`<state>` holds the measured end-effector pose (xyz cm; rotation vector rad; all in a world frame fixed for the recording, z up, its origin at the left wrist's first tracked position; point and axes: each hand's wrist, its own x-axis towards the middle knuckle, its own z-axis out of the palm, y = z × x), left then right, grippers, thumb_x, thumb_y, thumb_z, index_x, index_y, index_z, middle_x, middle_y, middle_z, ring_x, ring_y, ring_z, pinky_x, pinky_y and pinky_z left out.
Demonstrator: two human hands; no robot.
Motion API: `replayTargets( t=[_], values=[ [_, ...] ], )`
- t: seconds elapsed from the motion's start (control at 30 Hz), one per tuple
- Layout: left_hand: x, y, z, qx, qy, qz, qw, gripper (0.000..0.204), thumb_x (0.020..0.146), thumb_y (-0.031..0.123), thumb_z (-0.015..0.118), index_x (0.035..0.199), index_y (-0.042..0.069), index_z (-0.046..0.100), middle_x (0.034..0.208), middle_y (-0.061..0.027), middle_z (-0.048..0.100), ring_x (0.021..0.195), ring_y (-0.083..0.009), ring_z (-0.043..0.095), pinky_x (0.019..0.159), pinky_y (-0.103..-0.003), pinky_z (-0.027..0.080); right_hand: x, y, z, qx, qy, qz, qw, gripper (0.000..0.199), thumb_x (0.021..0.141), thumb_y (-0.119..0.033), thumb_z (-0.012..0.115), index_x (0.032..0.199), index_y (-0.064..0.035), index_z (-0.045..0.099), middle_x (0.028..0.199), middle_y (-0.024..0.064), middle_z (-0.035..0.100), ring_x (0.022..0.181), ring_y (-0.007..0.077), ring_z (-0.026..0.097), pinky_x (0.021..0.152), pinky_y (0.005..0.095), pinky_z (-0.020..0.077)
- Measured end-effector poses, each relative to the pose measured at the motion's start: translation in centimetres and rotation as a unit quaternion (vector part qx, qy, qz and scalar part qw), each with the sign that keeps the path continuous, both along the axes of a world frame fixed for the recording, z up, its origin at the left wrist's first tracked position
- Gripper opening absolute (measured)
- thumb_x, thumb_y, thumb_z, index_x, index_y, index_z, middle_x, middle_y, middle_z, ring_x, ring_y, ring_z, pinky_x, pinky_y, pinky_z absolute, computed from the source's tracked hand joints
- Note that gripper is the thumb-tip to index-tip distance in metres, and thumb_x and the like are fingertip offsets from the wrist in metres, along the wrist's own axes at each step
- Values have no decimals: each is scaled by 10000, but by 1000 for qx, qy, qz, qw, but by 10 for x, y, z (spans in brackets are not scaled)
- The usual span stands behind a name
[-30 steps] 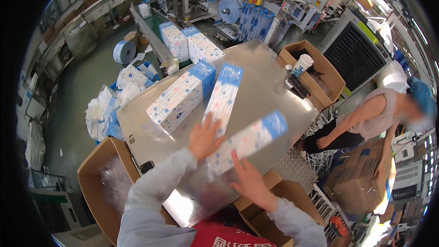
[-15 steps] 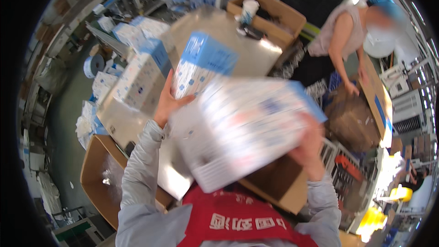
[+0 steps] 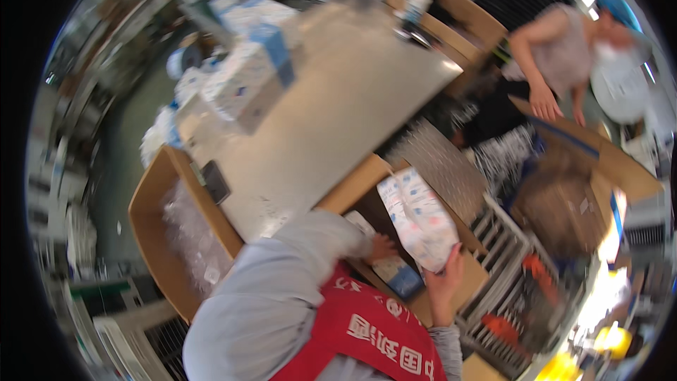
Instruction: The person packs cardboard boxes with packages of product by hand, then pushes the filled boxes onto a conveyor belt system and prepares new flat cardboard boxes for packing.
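My right hand [image 3: 444,283] is closed on the lower end of a white soft pack [image 3: 417,215] with small blue and pink prints. The pack tilts over the open cardboard carton [image 3: 356,182] in front of me. My left hand [image 3: 381,248] reaches down into that carton, fingers apart, beside a white pack with a blue end [image 3: 405,281] lying inside. My left sleeve hides part of the carton.
A metal table [image 3: 317,99] stretches ahead, with wrapped white and blue packs [image 3: 243,81] at its left. Left of me stands a carton of clear plastic [image 3: 194,240]. A co-worker [image 3: 557,49] handles a large carton [image 3: 564,197] at right, beyond a slatted metal frame [image 3: 493,261].
Both hands have come down from above the table to the carton. The white pack has moved down with my right hand. The blue-topped pack no longer stands on the table.
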<state>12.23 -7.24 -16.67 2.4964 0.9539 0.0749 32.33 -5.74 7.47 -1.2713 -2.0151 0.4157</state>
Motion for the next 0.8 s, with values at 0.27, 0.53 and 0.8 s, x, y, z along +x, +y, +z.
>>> replayTargets(
  t=[0.27,0.53,0.8],
  values=[
    [-116,71,252,-171,-141,197,955,440,689,247,708,1073,81,569,1003,-151,580,954,-347,559,823,-439,446,-28,51,-250,-438,-231,230,838,1033,683,-312,803,1500,-126,198,1242,261,538,1124,421,531,930,437,450],
    [-591,51,239,67,136,720,677,1431,426,503,887,1512,77,59,1440,-193,368,1374,-428,248,1103,-637,82,-95,74,-132,-412,-42,157,897,466,823,-123,711,1244,14,564,1117,184,629,985,225,645,856,323,512],
    [-426,25,243,46,-63,609,790,728,509,392,851,1075,29,572,999,-197,613,949,-385,602,825,-450,500,-299,132,68,35,-185,316,930,801,738,-194,777,1402,-12,366,1405,224,393,1294,382,390,1065,450,323]
  ],
)
